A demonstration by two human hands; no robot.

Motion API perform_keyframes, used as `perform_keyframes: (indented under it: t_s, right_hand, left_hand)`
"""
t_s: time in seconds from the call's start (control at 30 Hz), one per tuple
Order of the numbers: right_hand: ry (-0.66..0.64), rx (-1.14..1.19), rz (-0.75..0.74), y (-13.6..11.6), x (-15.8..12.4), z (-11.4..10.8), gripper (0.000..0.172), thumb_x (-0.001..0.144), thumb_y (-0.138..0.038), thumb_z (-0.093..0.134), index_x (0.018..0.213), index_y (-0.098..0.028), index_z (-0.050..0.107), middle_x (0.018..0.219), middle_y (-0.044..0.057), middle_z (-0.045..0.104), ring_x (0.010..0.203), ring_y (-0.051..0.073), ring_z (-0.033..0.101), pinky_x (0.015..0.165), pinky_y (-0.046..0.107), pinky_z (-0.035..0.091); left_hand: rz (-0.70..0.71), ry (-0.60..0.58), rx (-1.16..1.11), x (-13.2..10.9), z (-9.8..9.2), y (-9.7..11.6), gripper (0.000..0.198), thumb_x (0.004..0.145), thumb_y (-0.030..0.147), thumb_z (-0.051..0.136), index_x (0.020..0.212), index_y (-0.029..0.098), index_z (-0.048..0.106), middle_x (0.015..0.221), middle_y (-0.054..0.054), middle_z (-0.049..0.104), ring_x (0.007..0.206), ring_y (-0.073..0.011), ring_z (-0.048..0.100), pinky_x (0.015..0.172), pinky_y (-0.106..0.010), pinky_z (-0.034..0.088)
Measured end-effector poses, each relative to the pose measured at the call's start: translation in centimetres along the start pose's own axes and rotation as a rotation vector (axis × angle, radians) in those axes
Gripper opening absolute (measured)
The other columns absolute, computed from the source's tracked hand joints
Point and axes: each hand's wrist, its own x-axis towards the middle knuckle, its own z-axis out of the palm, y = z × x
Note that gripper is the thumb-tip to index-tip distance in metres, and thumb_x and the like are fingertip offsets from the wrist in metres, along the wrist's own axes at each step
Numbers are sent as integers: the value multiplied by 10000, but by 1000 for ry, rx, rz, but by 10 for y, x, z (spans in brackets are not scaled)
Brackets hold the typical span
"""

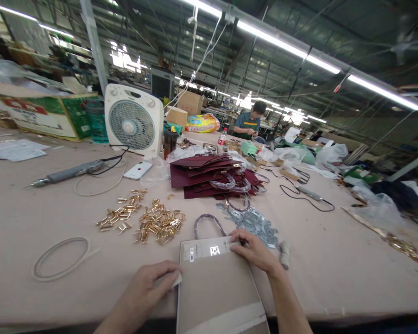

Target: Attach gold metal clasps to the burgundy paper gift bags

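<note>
A flat beige panel (216,287) lies before me at the table's front edge, with a pale band across its lower part. Two small shiny metal plates (214,251) show along its top strip. A plastic-wrapped handle loop (209,223) stands out beyond the top edge. My left hand (151,285) is at the panel's left edge, thumb and fingers closed around a small white piece (177,279). At the top right corner, my right hand (252,250) is closed on the panel, fingers curled and thumb on the top strip. Its fingertips are partly hidden.
Gold metal fittings (160,221) and grey metal plates (254,225) lie in piles beyond the panel. Farther back are stacked maroon bag pieces (205,174), a fan (134,120), a phone (137,170) and a corded tool (73,172). A person (249,121) works across the table.
</note>
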Motion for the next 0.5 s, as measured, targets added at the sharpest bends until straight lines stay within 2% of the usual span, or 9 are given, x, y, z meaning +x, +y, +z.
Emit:
perform_keyframes:
  t_s: [0.1, 0.2, 0.27, 0.33, 0.4, 0.43, 0.5]
  right_hand:
    - [15, -4, 54, 8, 1, 4, 368, 832, -382, 739, 1164, -229, 697, 1124, 64, 739, 1019, 270, 668, 940, 398, 516]
    - [76, -11, 77, 21, -1, 12, 386, 848, -482, 724, 1146, -237, 713, 1120, 69, 749, 1005, 287, 667, 937, 424, 508]
    - [159, -6, 103, 35, -1, 20, 385, 854, -544, 710, 1094, -243, 735, 1120, 74, 757, 1042, 308, 667, 963, 442, 495]
    - [240, 1, 123, 48, 0, 28, 383, 856, -579, 700, 1031, -242, 751, 1082, 78, 770, 1042, 314, 677, 966, 442, 497]
    - [264, -4, 122, 55, 1, 33, 389, 859, -593, 692, 1008, -239, 758, 1059, 85, 778, 1023, 314, 689, 959, 445, 510]
    - [274, -19, 116, 55, 1, 34, 393, 859, -594, 690, 1015, -239, 758, 1065, 88, 779, 1021, 315, 694, 961, 452, 515]
    - [337, -85, 72, 44, 0, 35, 409, 860, -590, 688, 1063, -240, 753, 1128, 95, 769, 1066, 325, 691, 1006, 480, 505]
  left_hand:
    - [-6, 28, -64, -1, 1, -7, 393, 981, 497, 543, 1127, 222, 782, 1030, -32, 785, 970, -231, 686, 880, -271, 510]
    - [7, 62, -133, -5, 1, -12, 404, 964, 467, 586, 1183, 192, 784, 1052, -61, 782, 971, -235, 684, 897, -293, 520]
    - [28, 40, -156, -9, 0, -13, 438, 964, 422, 586, 1283, 163, 738, 913, -51, 761, 878, -208, 673, 845, -290, 522]
    - [37, 18, -141, -10, -1, -14, 610, 939, 356, 625, 1516, 185, 530, 851, -4, 721, 795, -171, 644, 796, -274, 506]
    - [51, 13, -131, -11, -2, -15, 775, 928, 310, 628, 1628, 198, 315, 840, 25, 691, 779, -154, 630, 787, -267, 488]
    - [60, 15, -123, -12, -2, -14, 809, 927, 294, 619, 1644, 198, 258, 839, 32, 681, 781, -151, 626, 790, -267, 481]
    - [69, 14, -94, -12, -2, -14, 807, 923, 267, 597, 1645, 193, 245, 846, 32, 679, 794, -155, 624, 799, -273, 469]
